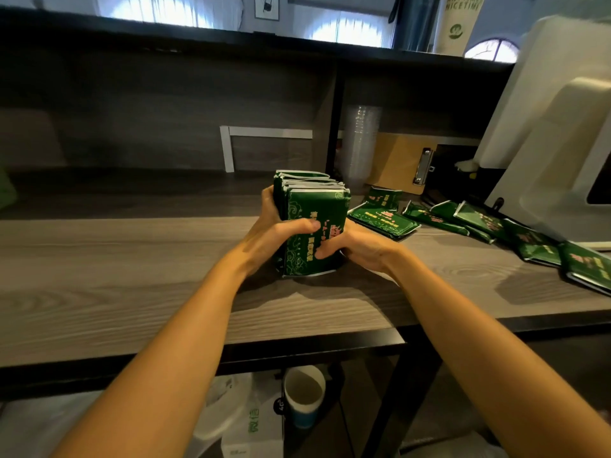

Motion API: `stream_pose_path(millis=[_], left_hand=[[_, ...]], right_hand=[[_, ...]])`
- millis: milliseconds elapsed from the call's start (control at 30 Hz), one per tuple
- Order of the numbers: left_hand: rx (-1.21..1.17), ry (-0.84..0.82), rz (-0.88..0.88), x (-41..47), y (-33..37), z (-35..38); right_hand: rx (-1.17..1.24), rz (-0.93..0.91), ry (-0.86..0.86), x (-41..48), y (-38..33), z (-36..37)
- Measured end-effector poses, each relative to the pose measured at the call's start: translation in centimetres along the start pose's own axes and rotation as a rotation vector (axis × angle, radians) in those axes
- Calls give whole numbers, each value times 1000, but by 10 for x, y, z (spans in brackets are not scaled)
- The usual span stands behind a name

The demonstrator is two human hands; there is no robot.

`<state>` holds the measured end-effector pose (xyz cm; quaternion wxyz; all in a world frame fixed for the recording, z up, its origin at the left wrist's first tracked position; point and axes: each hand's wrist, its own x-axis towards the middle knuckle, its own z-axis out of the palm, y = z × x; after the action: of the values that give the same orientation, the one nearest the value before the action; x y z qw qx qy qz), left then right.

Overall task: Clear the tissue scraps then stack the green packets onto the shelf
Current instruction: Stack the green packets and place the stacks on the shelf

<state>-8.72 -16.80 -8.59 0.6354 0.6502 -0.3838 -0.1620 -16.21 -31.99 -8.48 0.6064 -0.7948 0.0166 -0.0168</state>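
Packets [315, 223], green and bundled into one stack, stand on edge on the table [132, 276], a little right of centre and near its back edge. Both hands hold the stack between them. The left hand [274, 231] wraps its left side; its grip is closed round the bundle, with the thumb laid across the front face and the fingers curled behind the far packets. The right hand [358, 249] clasps the lower right side, its grip also closed on the stack, fingertips pressed to the lower front face. The bottom edge of the stack touches the table.

More green packets lie loose [463, 219] on the table to the right, scattered flat and overlapping in a line that runs toward the right edge. The nearest of them [383, 221] lies just beside the right hand.

Behind the table a darker shelf [132, 188] runs along the back wall. On it, behind the stack, stands a column of clear cups [360, 143], and a clipboard [396, 165] leans just to its right. A white machine [558, 127] fills the right side, close to the loose packets.

Under the table sit a paper cup [304, 395] and a plastic bag [238, 418].
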Motion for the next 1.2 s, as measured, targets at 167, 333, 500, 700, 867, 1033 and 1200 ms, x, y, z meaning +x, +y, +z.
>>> stream_pose_path(millis=[167,333,500,700,867,1033,1200], left_hand=[[37,-31,-118,2,-6,-3],[-97,97,-167,6,-8,2],[-123,120,-293,28,3,-11],[-112,205,-415,47,53,-52],[-178,205,-447,44,125,-90],[-213,388,-512,38,210,-131],[-225,590,-528,8,272,-167]], right_hand=[[-40,62,53,5,3,6],[23,41,106,15,6,12],[131,112,167,30,-11,7],[326,160,191,64,-68,15],[325,226,168,83,-144,22],[301,200,-17,90,-239,25],[283,206,-230,100,-304,56]])
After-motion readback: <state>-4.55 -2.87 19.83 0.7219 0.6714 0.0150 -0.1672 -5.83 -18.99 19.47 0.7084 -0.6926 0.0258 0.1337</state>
